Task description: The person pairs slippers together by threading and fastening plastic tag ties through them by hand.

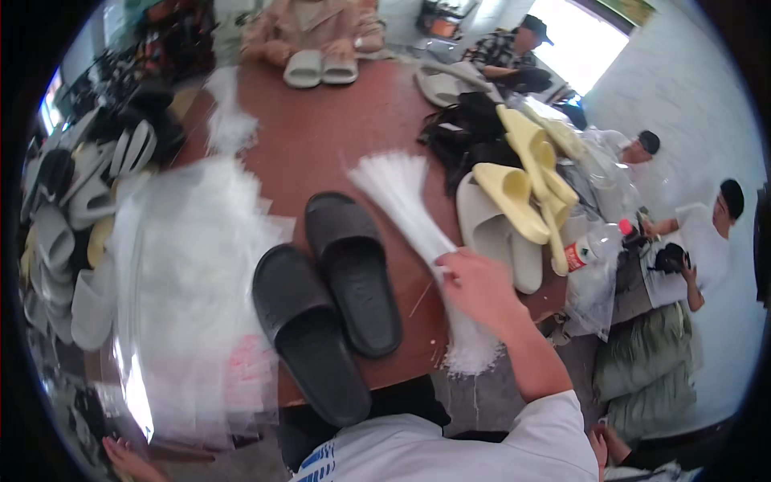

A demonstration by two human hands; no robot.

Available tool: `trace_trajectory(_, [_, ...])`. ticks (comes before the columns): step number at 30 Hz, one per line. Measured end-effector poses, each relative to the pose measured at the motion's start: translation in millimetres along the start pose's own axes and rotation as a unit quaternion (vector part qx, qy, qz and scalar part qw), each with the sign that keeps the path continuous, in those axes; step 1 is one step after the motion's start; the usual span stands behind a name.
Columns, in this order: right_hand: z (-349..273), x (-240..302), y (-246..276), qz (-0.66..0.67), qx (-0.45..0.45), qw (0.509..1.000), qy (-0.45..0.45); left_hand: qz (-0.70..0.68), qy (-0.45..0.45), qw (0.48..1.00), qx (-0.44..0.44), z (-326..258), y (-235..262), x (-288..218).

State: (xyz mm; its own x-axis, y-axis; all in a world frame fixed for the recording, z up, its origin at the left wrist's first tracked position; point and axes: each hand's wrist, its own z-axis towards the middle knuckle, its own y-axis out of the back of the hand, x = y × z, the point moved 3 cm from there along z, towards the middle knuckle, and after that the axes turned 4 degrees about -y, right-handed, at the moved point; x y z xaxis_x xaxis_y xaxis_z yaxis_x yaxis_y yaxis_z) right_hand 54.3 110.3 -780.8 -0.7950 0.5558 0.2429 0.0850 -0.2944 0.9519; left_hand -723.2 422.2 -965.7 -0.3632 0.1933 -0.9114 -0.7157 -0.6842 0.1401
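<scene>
My right hand (479,291) is closed around the middle of a bundle of thin white plastic strands (397,189) at the table's right side. The strands fan out on both sides of the hand, the near ends hanging past the table edge. Left of the bundle rests a pair of black slide sandals: one (365,281) lies wholly on the brown table (321,136), while the nearer one (317,337) reaches over the front edge. At the lower left rim, what appears to be my left hand (132,459) has its fingers apart, below a stack of clear plastic bags (189,281).
Grey and black slides (88,189) are heaped left of the bags. Yellow slides (514,193), pale slides and a bottle (590,245) crowd the right side. Another white strand bundle (229,112) lies farther back. Across the table, a co-worker's hands rest on grey slides (321,68); others sit right.
</scene>
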Motion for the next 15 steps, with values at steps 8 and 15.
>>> trace_trajectory(8, [10,-22,2,-0.087,0.054,0.971,0.216,-0.061,-0.169,0.984,0.016,-77,-98,-232])
trace_trajectory(15, [14,-65,76,0.246,-0.412,0.876,0.050,-0.150,-0.169,0.957,0.182,-109,-165,-286])
